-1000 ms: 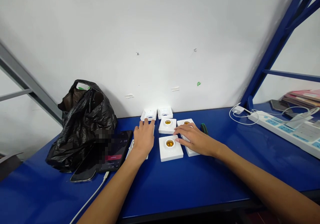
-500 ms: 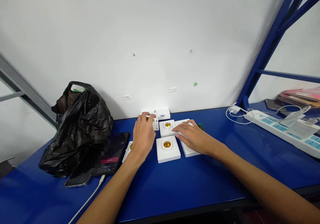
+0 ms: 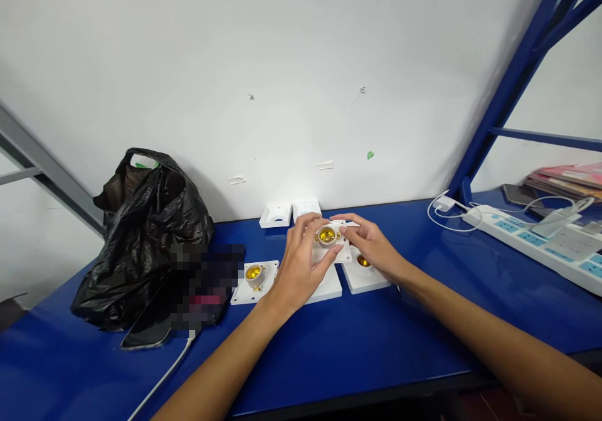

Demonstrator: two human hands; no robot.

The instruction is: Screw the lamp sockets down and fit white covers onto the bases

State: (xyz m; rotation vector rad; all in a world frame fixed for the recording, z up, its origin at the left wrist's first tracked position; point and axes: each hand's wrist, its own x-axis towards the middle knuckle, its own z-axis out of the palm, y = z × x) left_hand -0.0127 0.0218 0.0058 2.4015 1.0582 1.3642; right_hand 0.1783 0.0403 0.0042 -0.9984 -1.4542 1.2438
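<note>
Between them, my left hand [image 3: 303, 261] and my right hand [image 3: 371, 242] hold a square white bulb socket base [image 3: 328, 238], its gold threaded socket facing up. The left thumb and fingers grip its left and near sides; the right fingers pinch its right edge. Beneath my hands lie square white lamp holders, one [image 3: 329, 289] partly hidden by the left hand and another [image 3: 369, 280] at the right, partly under my right hand. A second open socket base [image 3: 254, 275] rests left of my left wrist. Two white square covers [image 3: 275, 218] stand near the wall.
A black plastic bag [image 3: 155, 239] stands at the left on the blue table [image 3: 338, 352], beside a dark phone [image 3: 148, 327] and a tablet with a white cable [image 3: 164, 371]. On the right are a white power strip [image 3: 517, 229] with chargers and a blue metal frame [image 3: 489, 101].
My left hand has brought the socket base from the back near the wall to the right and nearer. My right hand has left the lamp holders and now grips the base too.
</note>
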